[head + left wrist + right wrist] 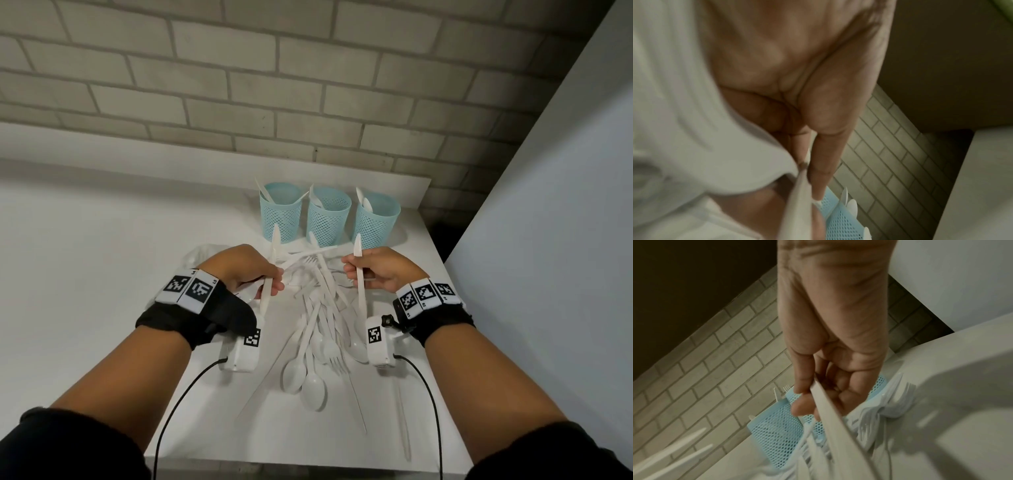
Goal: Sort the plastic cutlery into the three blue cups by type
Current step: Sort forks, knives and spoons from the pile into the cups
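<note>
With a knife in each hand, barely started on the sort. Left hand (251, 270) curled round the left knife (270, 267), pinched mid-handle, blade tip up toward the left cup (281, 212). Right hand (380, 270) likewise clamped on the right knife (359, 277), thumb and fingers pinching the shaft, tip up near the right cup (376, 221). Both knives raised clear of the pile (322, 315), well short of any rim.

Three cups in a row at the back of the counter (102, 257), middle cup (328, 216) between the other two, each already holding only a couple of pieces. Hard to tell types from the head view: possibly knives in the left cup, spoon bowls showing in the right; a fork's tines just visible above one rim in the right wrist view, though too small to be certain which cup.

Most of the job left, by the look of it: spoons, forks and knives heaped and crossed on the counter between the hands and toward the front edge, a few strays lying apart at the right. Two knives to drop in next, then many more trips.
</note>
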Tool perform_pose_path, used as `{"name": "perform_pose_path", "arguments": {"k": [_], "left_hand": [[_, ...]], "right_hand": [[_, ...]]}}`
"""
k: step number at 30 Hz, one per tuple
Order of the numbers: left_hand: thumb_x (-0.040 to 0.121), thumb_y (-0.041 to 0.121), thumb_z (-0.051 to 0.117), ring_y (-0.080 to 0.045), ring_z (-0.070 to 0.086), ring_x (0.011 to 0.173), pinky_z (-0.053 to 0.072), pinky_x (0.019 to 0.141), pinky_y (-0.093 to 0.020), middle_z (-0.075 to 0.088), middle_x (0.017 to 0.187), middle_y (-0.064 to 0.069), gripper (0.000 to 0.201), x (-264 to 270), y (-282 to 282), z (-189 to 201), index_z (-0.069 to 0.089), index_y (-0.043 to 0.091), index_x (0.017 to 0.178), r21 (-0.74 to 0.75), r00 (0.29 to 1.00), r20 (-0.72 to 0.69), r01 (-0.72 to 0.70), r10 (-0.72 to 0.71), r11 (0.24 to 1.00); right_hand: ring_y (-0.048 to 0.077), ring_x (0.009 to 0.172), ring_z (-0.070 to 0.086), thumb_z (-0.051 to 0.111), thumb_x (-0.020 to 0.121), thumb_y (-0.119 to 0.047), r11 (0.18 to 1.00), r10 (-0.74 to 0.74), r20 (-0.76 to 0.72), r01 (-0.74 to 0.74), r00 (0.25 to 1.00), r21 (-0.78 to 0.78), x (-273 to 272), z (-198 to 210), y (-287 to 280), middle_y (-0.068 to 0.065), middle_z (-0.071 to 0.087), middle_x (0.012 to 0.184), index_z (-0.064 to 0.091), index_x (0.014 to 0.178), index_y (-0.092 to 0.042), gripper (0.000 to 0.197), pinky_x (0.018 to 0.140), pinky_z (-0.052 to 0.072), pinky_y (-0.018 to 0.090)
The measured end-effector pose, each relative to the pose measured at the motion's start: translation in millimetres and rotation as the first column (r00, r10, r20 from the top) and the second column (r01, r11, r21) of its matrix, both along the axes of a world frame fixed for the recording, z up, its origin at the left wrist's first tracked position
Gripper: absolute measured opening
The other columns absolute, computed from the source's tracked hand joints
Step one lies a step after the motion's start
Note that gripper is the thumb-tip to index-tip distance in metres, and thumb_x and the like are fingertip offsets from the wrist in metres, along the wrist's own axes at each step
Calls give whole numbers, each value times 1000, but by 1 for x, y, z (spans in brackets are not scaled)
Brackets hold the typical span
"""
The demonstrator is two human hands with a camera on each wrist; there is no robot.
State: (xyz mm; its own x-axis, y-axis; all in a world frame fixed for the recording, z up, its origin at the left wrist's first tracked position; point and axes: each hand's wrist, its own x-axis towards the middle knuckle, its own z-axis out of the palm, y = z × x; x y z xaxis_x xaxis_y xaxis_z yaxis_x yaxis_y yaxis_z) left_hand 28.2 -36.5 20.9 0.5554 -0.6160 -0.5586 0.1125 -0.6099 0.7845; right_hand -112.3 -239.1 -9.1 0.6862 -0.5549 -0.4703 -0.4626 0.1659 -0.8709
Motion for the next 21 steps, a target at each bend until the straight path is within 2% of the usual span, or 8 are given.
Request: {"name": "perform_pose_path", "arguments": {"k": [4,6,8,11,13,16,19,21], "left_hand": [[88,4,60,-12,62,44,53,71,-29,69,58,-9,12,6,5,3,62,-8,89,-8,999,24,-23,23,1000],[88,4,61,-12,62,46,53,76,-30,69,60,-9,13,8,7,3,62,-8,91,-22,999,24,-28,28,999],[88,5,62,-12,63,49,53,74,-28,70,67,-10,15,8,7,3,62,-8,94,-52,999,28,-21,23,998],[89,8,61,-9,63,49,52,60,-21,68,74,-9,12,1,4,-3,63,-4,91,-93,998,56,3,2,996],[90,9,59,-8,62,48,50,55,-20,66,73,-8,10,-4,0,-7,63,-1,89,-126,997,71,18,-9,992],[92,7,55,-13,59,55,46,55,-21,64,74,-9,12,-13,-8,-13,60,-2,99,-173,999,43,33,-26,984],[91,6,56,-11,58,52,45,47,-19,62,72,-9,9,-21,-17,-13,60,0,95,-216,999,27,39,-34,976],[90,6,56,-8,58,46,45,48,-19,62,69,-7,8,-24,-23,-14,62,1,91,-240,998,32,57,-51,969]], "right_hand": [[17,79,66,46,98,-17,1000,-18,101,17,995,11,4,-1,2,6,68,87,60,96,-12,15,78,54,33],[17,78,65,42,100,-21,999,-41,158,39,987,14,8,-2,6,5,66,86,59,96,-16,18,77,53,32],[15,79,62,40,101,-23,999,-49,196,51,979,-7,14,-3,11,4,63,85,60,96,-21,21,81,51,33],[13,77,58,39,101,-23,997,-46,235,59,971,-49,18,1,15,2,58,81,61,97,-24,23,83,50,35],[13,70,53,38,101,-22,994,-82,295,98,952,-41,16,8,13,1,54,76,61,100,-21,22,73,48,30],[10,60,45,39,101,-18,992,-96,350,117,932,-38,11,17,3,2,47,70,60,104,-15,21,58,42,23],[7,56,40,45,98,-13,990,-46,299,83,953,-112,5,20,-2,0,46,69,61,105,-15,18,50,38,17],[7,54,39,49,96,-10,986,-15,234,53,972,-158,1,21,-3,-1,46,68,60,108,-11,17,46,36,16]]}}
